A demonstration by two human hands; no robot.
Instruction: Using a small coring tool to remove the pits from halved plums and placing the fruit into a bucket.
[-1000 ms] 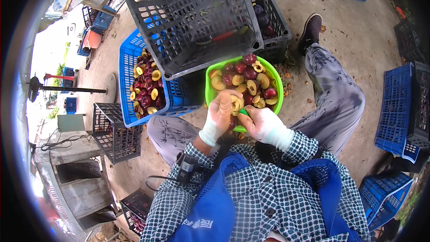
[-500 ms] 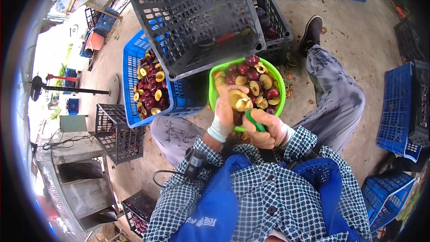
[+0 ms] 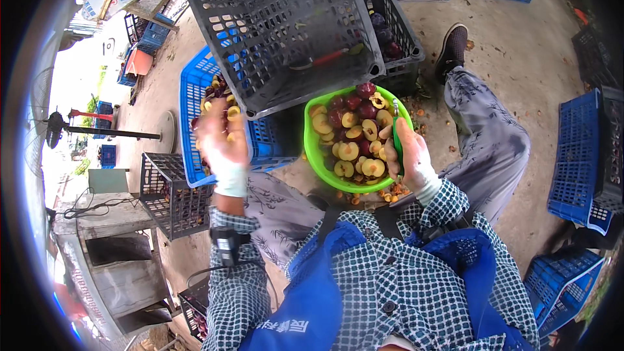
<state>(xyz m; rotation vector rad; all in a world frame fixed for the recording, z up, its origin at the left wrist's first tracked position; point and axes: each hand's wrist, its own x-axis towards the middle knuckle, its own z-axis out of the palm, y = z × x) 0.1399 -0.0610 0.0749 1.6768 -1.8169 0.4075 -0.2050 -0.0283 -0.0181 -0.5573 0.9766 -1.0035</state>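
My left hand [image 3: 222, 140], in a white glove or wrap at the wrist, is over the blue crate [image 3: 188, 101] of cut plums [image 3: 218, 86]. Motion smears its fingers, so I cannot tell if they hold anything. My right hand [image 3: 414, 158] is closed round a green-handled tool [image 3: 397, 145] with a short, narrow metal tip pointing up. That hand is at the right rim of a bright green bowl [image 3: 313, 160]. Inside the bowl lie whole dark red plums [image 3: 335, 117] and yellow-fleshed plum halves [image 3: 348, 151].
A tilted black crate [image 3: 286, 32] holding a red-handled tool [image 3: 328, 58] rests beyond the bowl, beside another black crate [image 3: 406, 58] with dark plums. A black crate [image 3: 172, 205] stands at left. Pits and scraps [image 3: 394, 192] litter the floor. Blue crates [image 3: 572, 156] stand at right.
My left hand has moved left from above the bowl to the blue crate. My right hand has shifted right and up with the green-handled tool, leaving the plum halves in the bowl uncovered.
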